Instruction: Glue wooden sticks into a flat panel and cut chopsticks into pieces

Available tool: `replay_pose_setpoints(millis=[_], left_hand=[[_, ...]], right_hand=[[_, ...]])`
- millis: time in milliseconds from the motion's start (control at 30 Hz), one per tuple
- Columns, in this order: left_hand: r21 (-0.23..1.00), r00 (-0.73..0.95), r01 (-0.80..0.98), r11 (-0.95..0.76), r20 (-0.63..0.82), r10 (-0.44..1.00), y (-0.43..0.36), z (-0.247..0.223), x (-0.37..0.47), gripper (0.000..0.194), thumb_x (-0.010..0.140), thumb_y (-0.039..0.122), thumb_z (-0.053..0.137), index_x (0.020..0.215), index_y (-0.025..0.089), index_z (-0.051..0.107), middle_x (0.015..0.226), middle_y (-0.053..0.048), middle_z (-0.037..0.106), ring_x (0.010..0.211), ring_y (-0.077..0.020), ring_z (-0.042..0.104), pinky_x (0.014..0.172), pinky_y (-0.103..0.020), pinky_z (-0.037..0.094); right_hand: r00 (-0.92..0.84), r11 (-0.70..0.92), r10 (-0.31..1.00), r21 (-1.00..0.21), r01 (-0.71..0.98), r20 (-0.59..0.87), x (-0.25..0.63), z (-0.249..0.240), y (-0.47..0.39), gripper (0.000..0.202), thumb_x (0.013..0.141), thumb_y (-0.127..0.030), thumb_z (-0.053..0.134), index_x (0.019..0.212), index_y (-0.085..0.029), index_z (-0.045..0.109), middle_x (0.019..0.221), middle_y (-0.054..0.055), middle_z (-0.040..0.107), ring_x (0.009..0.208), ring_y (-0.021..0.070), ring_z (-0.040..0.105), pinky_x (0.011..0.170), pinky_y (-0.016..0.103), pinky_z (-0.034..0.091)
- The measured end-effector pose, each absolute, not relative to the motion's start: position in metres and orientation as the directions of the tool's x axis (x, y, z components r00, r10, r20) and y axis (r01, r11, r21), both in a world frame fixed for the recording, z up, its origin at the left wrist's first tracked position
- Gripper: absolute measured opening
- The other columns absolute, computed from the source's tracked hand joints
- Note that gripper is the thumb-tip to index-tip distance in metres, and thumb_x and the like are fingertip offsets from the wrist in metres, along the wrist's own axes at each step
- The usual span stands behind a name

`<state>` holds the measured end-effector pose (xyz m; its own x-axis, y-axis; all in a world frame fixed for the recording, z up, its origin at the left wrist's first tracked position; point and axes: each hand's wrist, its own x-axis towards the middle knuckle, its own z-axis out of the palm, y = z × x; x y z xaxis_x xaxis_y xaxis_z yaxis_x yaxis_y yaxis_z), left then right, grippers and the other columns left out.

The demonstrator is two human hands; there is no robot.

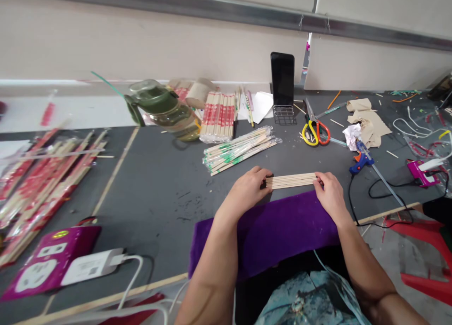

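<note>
Several light wooden sticks point(293, 181), laid side by side as a flat strip, are held between my two hands just past the edge of a purple cloth point(282, 231). My left hand point(250, 188) pinches the strip's left end between thumb and fingers. At the right end, the thumb and fingers of my right hand point(329, 188) close on the same strip. Both forearms cross over the cloth. Beyond the strip lies a pile of plastic-wrapped chopsticks point(240, 148) with green print.
Red-printed chopstick packs point(218, 113) stand by a green-lidded jug point(165, 109). A phone point(282, 80) leans on a wire stand. Scissors point(314, 127) and a glue gun point(361, 160) lie to the right. A purple power strip point(52, 259) and more chopstick packs point(45, 174) are at left.
</note>
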<state>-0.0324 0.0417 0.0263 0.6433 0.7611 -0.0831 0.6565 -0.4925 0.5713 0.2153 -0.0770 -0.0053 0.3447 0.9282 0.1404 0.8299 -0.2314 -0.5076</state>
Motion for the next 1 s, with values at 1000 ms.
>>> replay_pose_setpoints(millis=[1000], left_hand=[[0.989, 0.344, 0.138, 0.056, -0.101, 0.934, 0.059, 0.018, -0.03, 0.044, 0.057, 0.043, 0.089, 0.083, 0.018, 0.063, 0.065, 0.002, 0.064, 0.058, -0.0131, 0.057, 0.057, -0.024, 0.044]], right_hand=[[0.599, 0.118, 0.79, -0.992, 0.056, 0.127, 0.219, 0.01, -0.03, 0.027, 0.071, -0.032, 0.073, 0.095, -0.02, 0.071, 0.087, 0.005, 0.072, 0.083, 0.0189, 0.069, 0.083, 0.036, 0.059]])
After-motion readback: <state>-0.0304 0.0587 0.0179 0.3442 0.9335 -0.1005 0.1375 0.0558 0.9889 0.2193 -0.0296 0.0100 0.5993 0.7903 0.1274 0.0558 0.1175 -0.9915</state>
